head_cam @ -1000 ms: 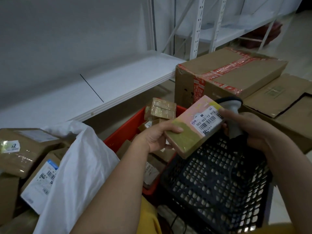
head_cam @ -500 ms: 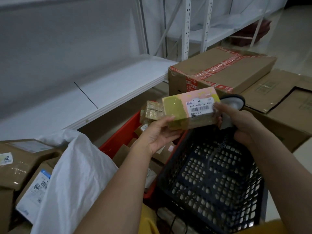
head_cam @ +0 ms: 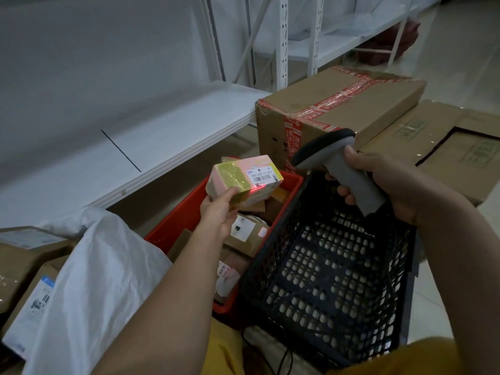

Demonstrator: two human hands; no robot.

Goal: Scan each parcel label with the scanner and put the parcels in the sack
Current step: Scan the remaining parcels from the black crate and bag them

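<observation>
My left hand (head_cam: 220, 212) grips a small pink and yellow parcel (head_cam: 238, 180) from below, holding it above the red crate (head_cam: 176, 226). Its white barcode label (head_cam: 262, 175) faces up and to the right. A red scan line glows on the parcel's side just under the label. My right hand (head_cam: 384, 182) grips the handle of a grey handheld scanner (head_cam: 335, 161), whose dark head points left at the parcel from a short distance. The white sack (head_cam: 89, 288) lies open at the lower left.
The red crate holds several more taped parcels (head_cam: 243, 234). A black perforated crate (head_cam: 332, 272) stands right of it. Big cardboard boxes (head_cam: 338, 109) sit behind, more labelled boxes (head_cam: 24, 301) at the far left. A white shelf (head_cam: 162, 136) runs along the back.
The scanner has pulled back from behind the parcel and now points at it from the right. The parcel has moved left and down, and a red scan line shows on it.
</observation>
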